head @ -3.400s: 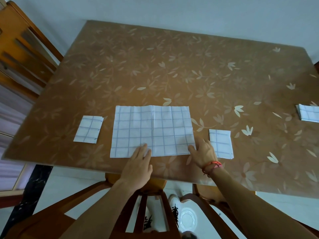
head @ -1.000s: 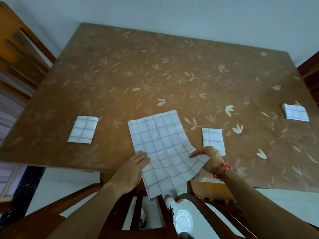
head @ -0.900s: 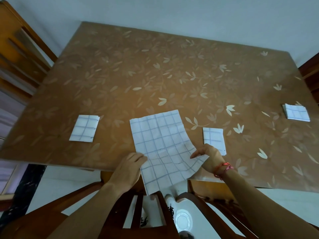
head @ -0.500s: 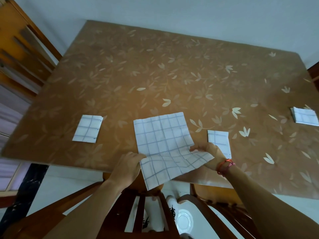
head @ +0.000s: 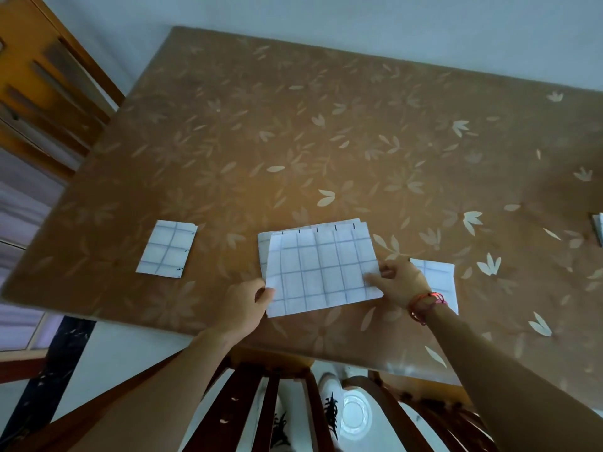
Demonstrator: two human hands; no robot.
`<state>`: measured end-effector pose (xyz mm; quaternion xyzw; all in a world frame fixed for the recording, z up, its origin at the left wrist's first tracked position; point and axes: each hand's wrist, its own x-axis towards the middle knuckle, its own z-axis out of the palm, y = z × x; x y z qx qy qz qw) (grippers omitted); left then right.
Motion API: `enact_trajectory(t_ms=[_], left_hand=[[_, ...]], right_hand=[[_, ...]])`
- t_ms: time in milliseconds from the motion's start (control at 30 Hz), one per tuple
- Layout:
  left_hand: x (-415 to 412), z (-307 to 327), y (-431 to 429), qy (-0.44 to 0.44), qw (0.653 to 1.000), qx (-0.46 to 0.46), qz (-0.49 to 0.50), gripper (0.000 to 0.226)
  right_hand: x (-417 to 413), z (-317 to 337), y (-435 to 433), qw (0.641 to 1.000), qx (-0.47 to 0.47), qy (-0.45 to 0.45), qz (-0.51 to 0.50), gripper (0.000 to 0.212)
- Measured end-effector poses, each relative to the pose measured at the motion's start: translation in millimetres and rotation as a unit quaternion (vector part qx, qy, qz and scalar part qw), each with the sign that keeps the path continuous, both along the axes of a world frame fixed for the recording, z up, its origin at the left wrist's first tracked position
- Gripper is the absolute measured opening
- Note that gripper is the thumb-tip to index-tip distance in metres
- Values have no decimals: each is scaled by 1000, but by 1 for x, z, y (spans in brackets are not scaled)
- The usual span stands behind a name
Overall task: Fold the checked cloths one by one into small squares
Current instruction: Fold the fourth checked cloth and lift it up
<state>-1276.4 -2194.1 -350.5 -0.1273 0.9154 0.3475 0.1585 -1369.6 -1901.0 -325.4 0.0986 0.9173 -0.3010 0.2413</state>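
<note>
- Our left hand (head: 243, 305) is pinching the near left corner of the checked cloth (head: 321, 269), with the thumb lying on top and the fingers curling underneath.
- Our right hand (head: 403, 283) is grasping the cloth's right edge, thumb and fingertips closing on the upper layer.
- The cloth is lying doubled over on the table (head: 326, 125), close to its near edge. The upper layer is sitting a little askew, so the lower layer is peeking out along the left and far sides.
- A red bracelet (head: 425, 303) is circling our right wrist, just right of the cloth.
- One folded square (head: 166, 247) is resting well to the cloth's left.
- A second folded square (head: 437, 275) is lying just to the cloth's right, partly hiding behind our right hand.
- A wooden chair (head: 267, 402) is showing below the cloth, under the table's near edge.
</note>
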Motion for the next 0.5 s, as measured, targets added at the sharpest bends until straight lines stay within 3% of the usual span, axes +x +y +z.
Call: enact_trajectory(t_ms=[67, 133, 267, 500], left_hand=[[-1, -1, 2, 2, 1000, 20, 23, 13], [0, -2, 4, -2, 998, 36, 41, 26], [3, -3, 7, 0, 998, 41, 41, 53], [2, -2, 10, 24, 997, 33, 72, 46]], right_hand=[[-3, -4, -1, 1000, 17, -4, -4, 16], [-4, -6, -1, 999, 30, -4, 10, 11], [-8, -7, -3, 999, 43, 17, 19, 25], [-18, -9, -9, 998, 49, 39, 20, 29]])
